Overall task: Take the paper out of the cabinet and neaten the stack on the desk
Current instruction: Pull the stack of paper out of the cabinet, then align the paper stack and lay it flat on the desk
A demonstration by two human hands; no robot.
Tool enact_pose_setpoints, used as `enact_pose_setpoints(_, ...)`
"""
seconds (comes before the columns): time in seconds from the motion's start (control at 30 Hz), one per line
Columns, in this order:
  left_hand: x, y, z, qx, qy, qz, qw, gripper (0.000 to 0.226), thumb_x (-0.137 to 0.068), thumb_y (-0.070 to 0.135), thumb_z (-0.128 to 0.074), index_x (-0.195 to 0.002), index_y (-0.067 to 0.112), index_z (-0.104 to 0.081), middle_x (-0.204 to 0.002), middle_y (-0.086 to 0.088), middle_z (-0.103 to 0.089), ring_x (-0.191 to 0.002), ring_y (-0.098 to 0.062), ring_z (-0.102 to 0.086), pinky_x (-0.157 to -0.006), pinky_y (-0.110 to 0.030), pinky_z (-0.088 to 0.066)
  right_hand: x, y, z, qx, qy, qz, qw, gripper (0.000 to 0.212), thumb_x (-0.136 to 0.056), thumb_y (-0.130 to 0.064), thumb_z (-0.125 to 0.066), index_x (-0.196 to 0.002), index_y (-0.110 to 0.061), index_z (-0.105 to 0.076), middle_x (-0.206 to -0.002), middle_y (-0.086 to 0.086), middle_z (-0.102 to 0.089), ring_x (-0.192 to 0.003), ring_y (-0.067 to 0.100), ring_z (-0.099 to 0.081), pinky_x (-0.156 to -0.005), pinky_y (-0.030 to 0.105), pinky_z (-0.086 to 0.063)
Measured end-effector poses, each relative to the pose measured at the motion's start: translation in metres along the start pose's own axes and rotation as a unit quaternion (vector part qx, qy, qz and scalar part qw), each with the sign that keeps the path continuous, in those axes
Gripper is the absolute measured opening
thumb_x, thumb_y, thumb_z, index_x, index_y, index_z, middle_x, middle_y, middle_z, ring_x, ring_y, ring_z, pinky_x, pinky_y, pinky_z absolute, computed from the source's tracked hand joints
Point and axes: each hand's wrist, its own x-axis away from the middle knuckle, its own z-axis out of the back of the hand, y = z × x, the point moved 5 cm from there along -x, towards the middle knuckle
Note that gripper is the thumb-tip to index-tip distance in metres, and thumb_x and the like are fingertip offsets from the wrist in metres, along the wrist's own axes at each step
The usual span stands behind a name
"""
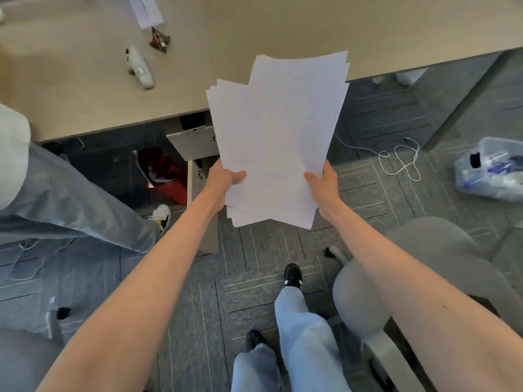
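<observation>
1. The paper stack (278,137) is held in the air over the desk (254,29) edge, its sheets fanned and uneven.
2. The left hand (226,179) grips its lower left edge, thumb on top.
3. The right hand (325,182) clamps the lower right edge.
4. Below, the cabinet (195,142) stands open under the desk.
5. A grey chair (424,264) sits to the right.
</observation>
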Motion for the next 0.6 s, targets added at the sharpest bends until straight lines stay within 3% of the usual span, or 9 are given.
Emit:
enact_pose_setpoints(0.17,-0.036,0.068,-0.026,0.017,-0.008,-0.012,1.0,0.058,-0.078,-0.009,-0.062,-0.131,0.012,-0.053,-0.122,-0.005,-0.068,-0.107,-0.027,-0.066,-0.078,-0.039,-0.059,-0.055,-0.06,0.015,0.013,-0.011,0.025,1.0,0.046,-0.09,0.001,-0.044,-0.133,-0.016,-0.049,-0.12,0.0,-0.059,-0.109,0.021,-0.057,-0.094,0.038,-0.048)
enact_pose_setpoints(0.27,-0.064,0.108,-0.043,0.025,-0.016,-0.009,1.0,0.051,-0.077,-0.004,-0.067,-0.126,0.01,-0.056,-0.121,-0.006,-0.069,-0.106,-0.029,-0.067,-0.089,-0.047,-0.055,-0.093,-0.1,0.029,0.021,-0.027,0.043,0.999,0.048,-0.089,0.001,-0.043,-0.134,-0.015,-0.049,-0.123,0.002,-0.059,-0.108,0.021,-0.057,-0.093,0.037,-0.049)
enact_pose_setpoints(0.37,-0.09,0.143,-0.057,0.011,-0.01,-0.013,1.0,0.047,-0.08,0.01,-0.068,-0.126,0.009,-0.059,-0.123,-0.006,-0.069,-0.11,-0.027,-0.066,-0.091,-0.044,-0.054,-0.126,-0.134,0.039,0.019,-0.041,0.05,0.998,0.046,-0.09,0.001,-0.043,-0.133,-0.013,-0.049,-0.119,0.0,-0.058,-0.104,0.019,-0.056,-0.085,0.031,-0.049)
enact_pose_setpoints(0.47,-0.116,0.174,-0.066,0.005,0.012,-0.03,0.999,0.042,-0.082,0.017,-0.069,-0.122,0.008,-0.062,-0.123,-0.005,-0.069,-0.114,-0.025,-0.062,-0.1,-0.043,-0.048,-0.156,-0.158,0.046,0.006,-0.054,0.04,0.998,0.043,-0.093,-0.001,-0.045,-0.134,-0.012,-0.046,-0.122,0.003,-0.057,-0.108,0.021,-0.055,-0.093,0.037,-0.047)
enact_pose_setpoints(0.6,-0.155,0.214,-0.076,-0.003,0.018,-0.056,0.998,0.031,-0.078,0.011,-0.073,-0.108,0.014,-0.065,-0.113,-0.001,-0.072,-0.107,-0.022,-0.066,-0.101,-0.042,-0.049,-0.198,-0.18,0.048,0.003,-0.065,0.028,0.998,0.043,-0.095,-0.005,-0.047,-0.136,-0.015,-0.046,-0.133,0.005,-0.057,-0.116,0.025,-0.056,-0.098,0.041,-0.046)
